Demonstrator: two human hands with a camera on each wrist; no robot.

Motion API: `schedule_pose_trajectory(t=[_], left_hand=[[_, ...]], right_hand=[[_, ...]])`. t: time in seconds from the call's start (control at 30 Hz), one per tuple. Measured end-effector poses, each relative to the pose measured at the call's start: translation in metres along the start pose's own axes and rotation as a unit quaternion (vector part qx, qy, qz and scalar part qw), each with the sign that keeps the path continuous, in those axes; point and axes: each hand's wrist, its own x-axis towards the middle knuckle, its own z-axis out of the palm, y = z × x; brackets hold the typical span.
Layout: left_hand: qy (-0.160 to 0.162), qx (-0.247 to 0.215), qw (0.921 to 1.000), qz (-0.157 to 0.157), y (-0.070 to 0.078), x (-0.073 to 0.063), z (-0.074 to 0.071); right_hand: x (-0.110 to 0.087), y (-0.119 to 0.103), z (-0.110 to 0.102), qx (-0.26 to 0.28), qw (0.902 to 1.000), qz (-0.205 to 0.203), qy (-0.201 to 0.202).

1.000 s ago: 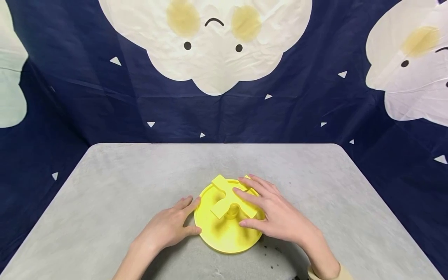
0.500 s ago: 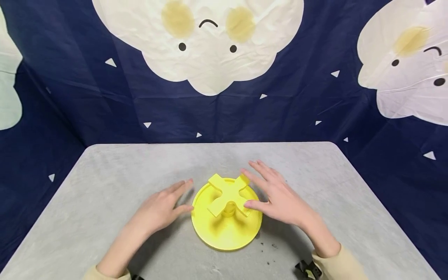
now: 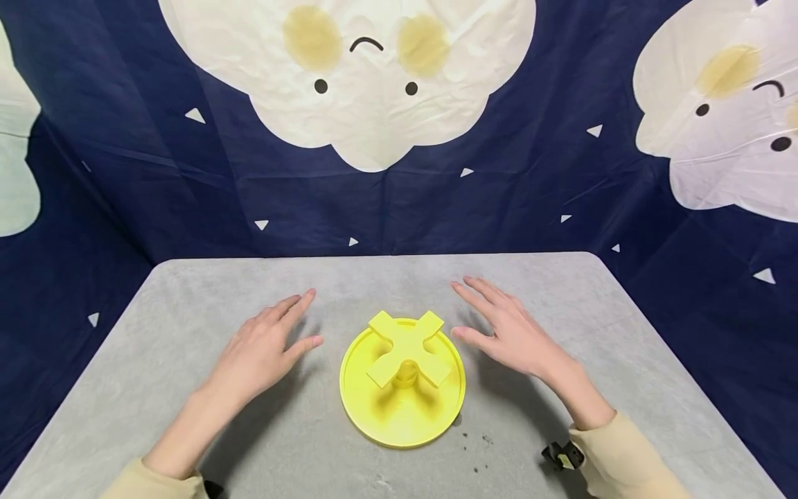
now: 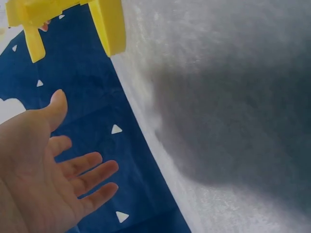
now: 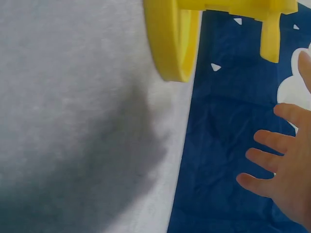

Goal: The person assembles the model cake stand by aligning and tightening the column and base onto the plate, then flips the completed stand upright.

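Observation:
A round yellow plastic base with a raised rim [image 3: 402,423] stands on the table. From its middle rises a short post topped by a yellow cross-shaped piece [image 3: 407,350] with flat arms. My left hand [image 3: 258,350] hovers to the left of the base, fingers spread and apart from it. On the other side, my right hand [image 3: 514,333] is held off the base, its fingers loosely extended and holding nothing. Both wrist views show bare palms, with the yellow base's edge [image 4: 109,29] near the top of the left one and its rim [image 5: 167,43] in the right one.
The grey table [image 3: 206,298] has rounded far corners. Behind it hangs a dark blue cloth [image 3: 312,201] printed with clouds and white triangles. Small dark specks [image 3: 486,440] lie to the right of the base. A black wrist device [image 3: 563,456] sits by the right sleeve.
Both hands have come away from the yellow base and spread apart, the left to the left and the right to the right. The base and its cross piece stay in place on the table.

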Motion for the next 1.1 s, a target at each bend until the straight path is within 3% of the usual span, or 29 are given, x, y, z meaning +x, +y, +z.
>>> schedule_pose_trajectory(t=[0.23,0.6,0.8,1.03,1.1], left_hand=[[-0.003,-0.032,0.9990,-0.032,0.000,0.008,0.006],[-0.071,-0.118,0.9888,-0.057,0.007,0.025,0.018],[-0.120,-0.148,0.9793,-0.069,0.009,0.028,0.025],[-0.200,-0.204,0.9556,-0.071,0.015,0.031,0.035],[-0.209,-0.202,0.9541,-0.072,0.018,0.032,0.037]], right_hand=[[0.004,0.007,0.015,0.042,0.9979,0.048,-0.012],[0.013,0.012,0.034,0.069,0.9941,0.069,-0.047],[0.014,0.011,0.038,0.078,0.9875,0.088,-0.104],[0.012,0.011,0.043,0.098,0.9775,0.093,-0.161],[0.011,0.012,0.044,0.102,0.9759,0.085,-0.173]])
